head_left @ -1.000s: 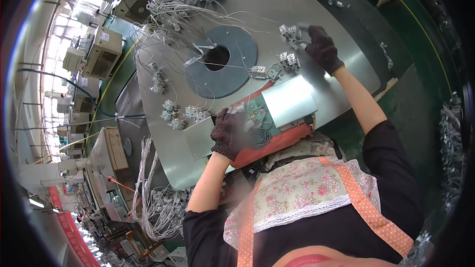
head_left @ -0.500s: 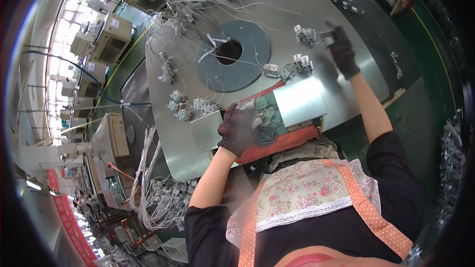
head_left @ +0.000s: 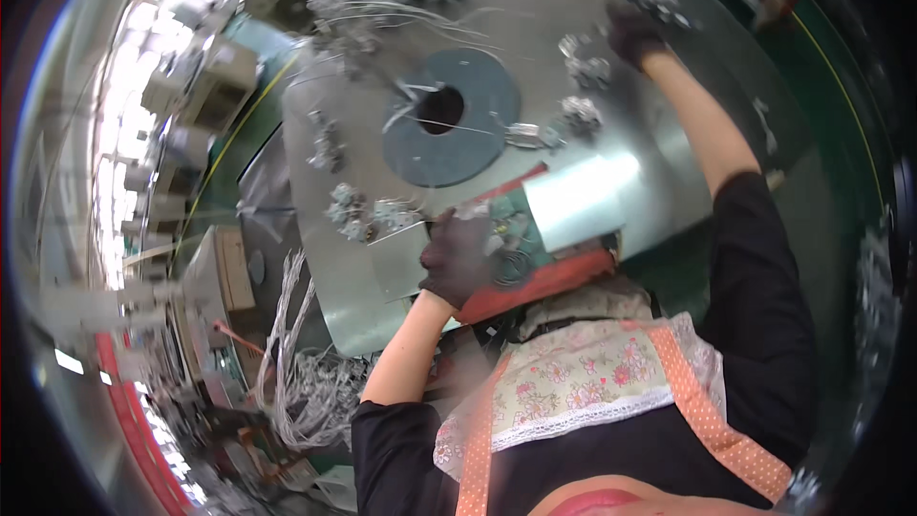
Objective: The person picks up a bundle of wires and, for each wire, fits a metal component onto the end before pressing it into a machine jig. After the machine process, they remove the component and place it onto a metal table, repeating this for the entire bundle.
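My left hand (head_left: 457, 253), in a dark glove, is curled over the left part of a red-edged work fixture (head_left: 535, 287). Small green parts and a coil of thin grey wire (head_left: 512, 268) lie beside it; what its fingers grip is hidden. A shiny metal plate (head_left: 583, 199) covers the fixture's right part. Far to the right, my gloved right hand (head_left: 632, 36) is stretched out over the table, next to a cluster of small metal parts (head_left: 585, 65). Motion smears its fingers, so any held thing cannot be made out.
A grey ring-shaped disc (head_left: 487, 134) with a dark centre lies on the metal table (head_left: 334, 315). Bundles of white wires with connectors (head_left: 373, 14) sit behind it. More small metal parts (head_left: 349, 213) stand at the left. Another wire bundle (head_left: 315, 392) hangs off the left edge.
My right hand has moved farther away and slightly left, past the metal part cluster. My left hand stays at the fixture. The whole view is more blurred.
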{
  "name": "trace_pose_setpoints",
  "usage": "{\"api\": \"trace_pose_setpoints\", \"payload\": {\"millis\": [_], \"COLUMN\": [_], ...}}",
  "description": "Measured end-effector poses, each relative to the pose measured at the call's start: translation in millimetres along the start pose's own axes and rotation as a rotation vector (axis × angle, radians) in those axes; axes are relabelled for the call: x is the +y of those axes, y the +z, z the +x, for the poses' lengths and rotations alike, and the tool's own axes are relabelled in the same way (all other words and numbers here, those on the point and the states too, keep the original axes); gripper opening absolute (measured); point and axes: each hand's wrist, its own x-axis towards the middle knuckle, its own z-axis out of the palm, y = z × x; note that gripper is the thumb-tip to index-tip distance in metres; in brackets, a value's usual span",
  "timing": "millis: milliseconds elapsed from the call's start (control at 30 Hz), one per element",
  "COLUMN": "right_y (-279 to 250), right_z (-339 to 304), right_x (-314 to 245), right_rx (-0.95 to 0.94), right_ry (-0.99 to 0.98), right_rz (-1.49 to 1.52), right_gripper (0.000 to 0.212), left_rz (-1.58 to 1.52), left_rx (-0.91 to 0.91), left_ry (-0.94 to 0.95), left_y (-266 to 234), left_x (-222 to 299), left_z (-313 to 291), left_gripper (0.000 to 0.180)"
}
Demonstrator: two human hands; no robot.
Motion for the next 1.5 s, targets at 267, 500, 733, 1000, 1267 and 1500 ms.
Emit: {"api": "trace_pose_setpoints", "payload": {"millis": [267, 500, 733, 1000, 1267, 1500], "right_y": [-10, 22, -89, -143, -169, -149], "right_z": [-106, -122, -182, -207, -260, -251], "right_x": [10, 64, 57, 0, -100, -73], "right_rx": [-0.39, -0.477, -0.236, -0.379, -0.024, -0.353], "right_ry": [-0.294, -0.069, 0.151, 0.069, -0.645, -0.343], "right_rz": [0.522, 1.507, 1.624, 2.232, 1.046, 1.547], "right_gripper": [0.059, 0.053, 0.049, 0.037, 0.064, 0.066], "left_rz": [-0.029, -0.062, 0.063, 0.001, -0.02, -0.048], "left_rx": [0.145, 0.169, -0.184, -0.028, 0.217, 0.108], "left_ry": [-0.033, -0.009, -0.105, -0.077, 0.008, 0.035], "left_y": [19, 29, 0, 34, 56, 26], "left_x": [3, 2, 12, -6, -10, 3], "left_z": [-4, 9, 17, 10, 3, 15], "left_gripper": [0.037, 0.045, 0.049, 0.046, 0.051, 0.049]}}
